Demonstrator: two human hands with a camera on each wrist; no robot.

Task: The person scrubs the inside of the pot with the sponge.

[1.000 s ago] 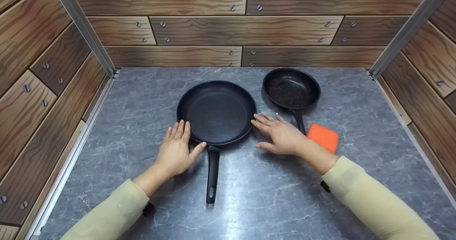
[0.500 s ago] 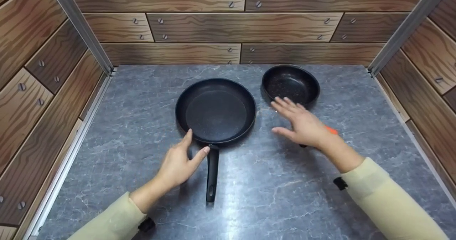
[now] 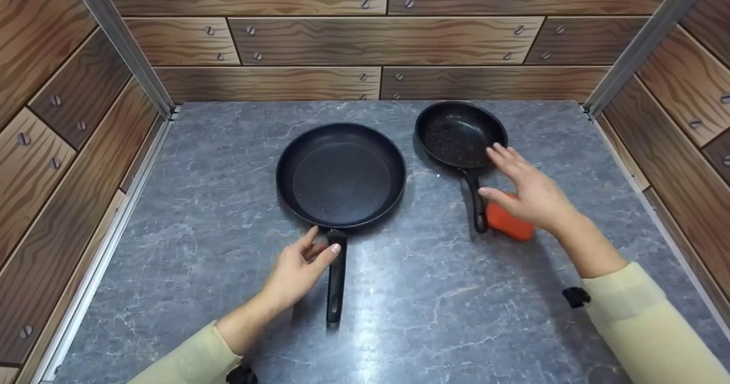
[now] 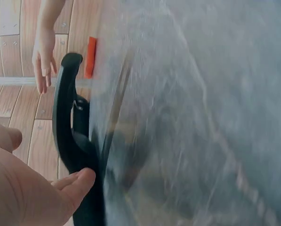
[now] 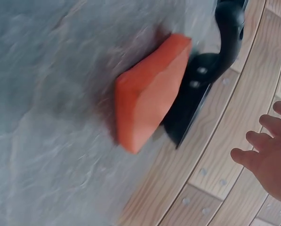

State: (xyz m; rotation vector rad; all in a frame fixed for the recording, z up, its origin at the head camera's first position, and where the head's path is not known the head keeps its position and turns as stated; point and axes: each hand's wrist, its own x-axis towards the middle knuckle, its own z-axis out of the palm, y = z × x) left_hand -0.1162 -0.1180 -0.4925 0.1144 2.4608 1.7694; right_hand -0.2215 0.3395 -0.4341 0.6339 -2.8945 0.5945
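A large black frying pan sits left of centre with its handle towards me. My left hand is beside the base of that handle, its thumb overlapping the handle in the head view, fingers loosely bent. In the left wrist view a fingertip lies against the black handle near its base. My right hand has its fingers spread over the right edge of a smaller speckled frying pan. It grips nothing. An orange sponge-like block lies right of the small pan's handle, partly below the right hand.
The grey marbled tabletop is bordered by wood-patterned walls at the back and both sides. A metal rail runs along the left edge. The small pan stands near the back wall.
My right hand has left the large pan's right rim and moved right, past the small pan's handle. My left hand has slid from the left rim down to the handle base.
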